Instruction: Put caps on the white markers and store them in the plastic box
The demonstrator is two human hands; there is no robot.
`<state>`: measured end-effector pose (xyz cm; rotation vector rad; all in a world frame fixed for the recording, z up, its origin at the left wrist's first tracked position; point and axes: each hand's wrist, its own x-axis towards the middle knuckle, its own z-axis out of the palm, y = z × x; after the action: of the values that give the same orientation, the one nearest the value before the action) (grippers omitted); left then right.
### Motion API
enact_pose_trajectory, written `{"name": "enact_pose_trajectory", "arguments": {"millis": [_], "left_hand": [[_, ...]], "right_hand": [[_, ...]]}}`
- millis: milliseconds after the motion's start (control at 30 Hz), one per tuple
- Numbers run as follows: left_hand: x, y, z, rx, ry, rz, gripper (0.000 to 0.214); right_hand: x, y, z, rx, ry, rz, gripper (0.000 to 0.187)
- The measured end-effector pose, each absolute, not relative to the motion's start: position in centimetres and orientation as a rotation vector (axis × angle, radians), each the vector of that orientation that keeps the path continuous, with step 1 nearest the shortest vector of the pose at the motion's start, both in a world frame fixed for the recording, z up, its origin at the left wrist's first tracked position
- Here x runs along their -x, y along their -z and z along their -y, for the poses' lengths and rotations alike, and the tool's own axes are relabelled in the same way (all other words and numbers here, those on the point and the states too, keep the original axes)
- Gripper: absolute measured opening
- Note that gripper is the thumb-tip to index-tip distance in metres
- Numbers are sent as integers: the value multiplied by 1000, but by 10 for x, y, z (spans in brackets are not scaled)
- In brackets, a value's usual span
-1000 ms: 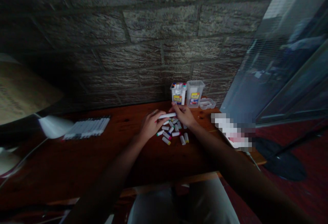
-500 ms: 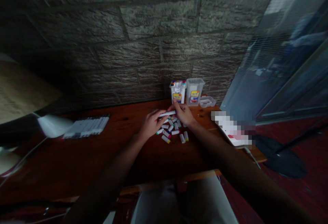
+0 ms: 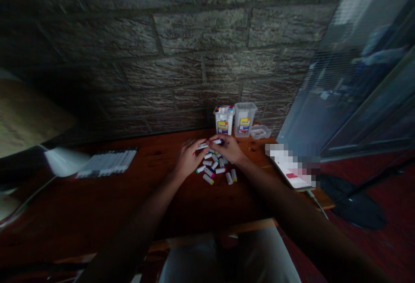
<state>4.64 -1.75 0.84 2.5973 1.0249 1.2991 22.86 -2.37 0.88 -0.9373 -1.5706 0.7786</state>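
Between both hands, above the tabletop, a white marker (image 3: 201, 146) lies nearly level. My left hand (image 3: 188, 158) has its fingers closed around the marker's left part. At the other end, my right hand (image 3: 231, 149) grips it, with a dark purple tip showing by the fingers. Just below the hands, several short white marker caps (image 3: 208, 179) with coloured ends are scattered in a loose pile; the hands hide some of them. Off to the left, a row of white markers (image 3: 108, 162) lies side by side on the wooden table (image 3: 155, 192).
Against the brick wall stand a clear box of colour-tipped markers (image 3: 223, 121) and another clear plastic box (image 3: 245, 123). Beside them lies a clear lid (image 3: 261, 132). A white device (image 3: 292, 168) with a cable sits at the right edge, and a lamp (image 3: 65, 160) is at far left.
My right hand has turned over, and its fingers now cover the marker's middle and right part. A purple end has come into sight there. The view has shifted slightly.
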Motion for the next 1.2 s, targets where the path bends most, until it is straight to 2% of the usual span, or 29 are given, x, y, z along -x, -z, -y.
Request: {"name": "enact_pose_trajectory", "arguments": {"millis": [267,400,500,733,1000,1067,1200], "left_hand": [[-45,-4,14,-2502,-1420,-1282,36],[-43,-6,14,-2438,-1414,-1252,28],[-42,-9,17,-2443,-1303,-1185,23],[-47,-11,28,-2464,-1123,-1071,21],[-50,-11,33,-2491,-1093,-985,23],[-49,-11,33,-2485,-1105,-991,26],[-50,-12,34,-2456,-1163,-949,53]], "right_hand": [[-239,-17,20,1002,-779,1304,20],[-237,-18,21,1003,-760,1295,21],[-236,-17,20,1003,-696,1271,28],[-232,-8,18,1051,-724,1134,55],[-226,-9,19,1037,-915,1062,57],[-225,-11,20,1032,-959,1046,53],[-223,-13,21,1021,-1022,1003,47]]}}
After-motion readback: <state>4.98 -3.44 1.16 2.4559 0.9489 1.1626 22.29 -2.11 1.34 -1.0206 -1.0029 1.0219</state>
